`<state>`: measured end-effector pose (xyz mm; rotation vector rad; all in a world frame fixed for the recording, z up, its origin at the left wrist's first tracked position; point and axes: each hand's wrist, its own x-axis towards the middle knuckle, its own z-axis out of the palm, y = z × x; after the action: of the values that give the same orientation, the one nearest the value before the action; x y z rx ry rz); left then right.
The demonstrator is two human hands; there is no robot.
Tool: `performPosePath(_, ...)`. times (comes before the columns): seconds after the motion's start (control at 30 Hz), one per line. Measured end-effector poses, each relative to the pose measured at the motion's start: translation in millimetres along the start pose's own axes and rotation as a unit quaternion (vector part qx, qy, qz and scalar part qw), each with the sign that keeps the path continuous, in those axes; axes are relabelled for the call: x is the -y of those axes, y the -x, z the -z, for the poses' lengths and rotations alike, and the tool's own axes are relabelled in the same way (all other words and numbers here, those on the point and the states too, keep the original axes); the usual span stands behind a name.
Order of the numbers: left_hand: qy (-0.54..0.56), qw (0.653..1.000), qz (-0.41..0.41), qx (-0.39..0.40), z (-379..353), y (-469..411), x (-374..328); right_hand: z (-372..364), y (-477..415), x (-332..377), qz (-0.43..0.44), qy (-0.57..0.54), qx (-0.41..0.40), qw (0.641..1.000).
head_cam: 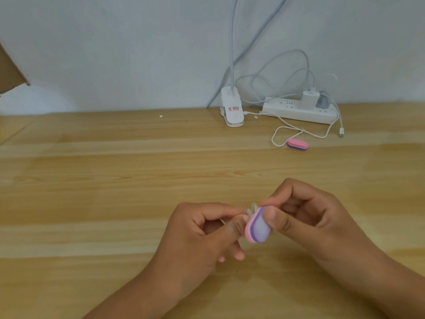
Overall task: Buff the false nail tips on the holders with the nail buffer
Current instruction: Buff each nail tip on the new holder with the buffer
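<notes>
Right hand (305, 217) pinches the nail buffer (258, 226) at its upper end, thumb on the lilac face. It looks a light, spongy block, best gripped by its edges. Left hand (202, 233) is curled tight around the false nail tips (251, 209), touching the buffer, just above the table (115, 180). They seem thin, springy, easily flicked away. The holders are buried in the fingers, and I can't count the tips.

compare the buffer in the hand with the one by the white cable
The held buffer is pinched in the right hand, on edge at the nail tips; the spare buffer lies flat on the table. The held buffer shows a lilac face, the spare buffer a pink one. Both are oval, layered pink and purple.
</notes>
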<state>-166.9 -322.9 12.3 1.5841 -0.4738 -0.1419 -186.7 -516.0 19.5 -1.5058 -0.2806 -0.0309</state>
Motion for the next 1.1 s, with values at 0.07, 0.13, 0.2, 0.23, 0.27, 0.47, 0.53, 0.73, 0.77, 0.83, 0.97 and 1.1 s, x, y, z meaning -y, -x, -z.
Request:
performPosePath(0.07, -0.003, 1.000, -0.008, 0.000, 0.4, -0.1, 0.5, 3.0, -0.9, 3.8, 0.005, 0.000, -0.007, 1.000)
performPosePath(0.13, -0.008, 1.000, -0.012, -0.002, -0.2, -0.2, 0.9, 7.6, -3.3, 7.9, 0.007, 0.008, -0.030, 1.000)
performPosePath(0.2, -0.013, 1.000, -0.017, -0.006, -1.5, -0.3, 1.4, 7.9, -3.2, 6.8, 0.007, 0.012, -0.034, 0.999)
performPosePath(0.23, -0.016, 1.000, -0.025, -0.009, -1.9, 0.0, 1.2, 5.3, -2.1, 4.7, 0.005, 0.010, -0.024, 1.000)
performPosePath(0.27, -0.022, 0.999, -0.036, -0.010, -2.1, 0.3, 0.5, 1.7, -0.4, 2.8, 0.003, 0.010, -0.010, 1.000)
performPosePath(0.47, -0.127, 0.986, -0.104, -0.029, -3.1, 1.7, -2.4, 6.0, -2.5, 8.8, 0.017, 0.017, -0.037, 0.999)
performPosePath(0.53, -0.143, 0.982, -0.117, -0.036, -3.6, 1.9, -3.5, 5.1, -1.7, 6.0, 0.017, 0.017, -0.034, 0.999)
performPosePath(0.73, -0.193, 0.970, -0.142, -0.039, -3.3, 2.4, -4.3, 2.8, -1.2, 7.6, 0.020, 0.019, -0.023, 0.999)
performPosePath(0.77, -0.201, 0.968, -0.143, -0.040, -4.2, 2.5, -4.1, 6.2, -2.7, 7.9, 0.021, 0.019, -0.033, 0.999)
performPosePath(0.83, -0.203, 0.968, -0.145, -0.037, -5.3, 3.1, -4.1, 7.4, -2.2, 4.9, 0.020, 0.017, -0.029, 0.999)
performPosePath(0.97, -0.207, 0.967, -0.145, -0.026, -5.1, 3.1, -6.5, -0.8, 0.6, 0.2, 0.019, 0.006, 0.010, 1.000)
performPosePath(1.1, -0.208, 0.967, -0.138, -0.046, -5.6, 3.0, -5.0, 13.2, -4.4, 5.7, 0.021, 0.023, -0.016, 0.999)
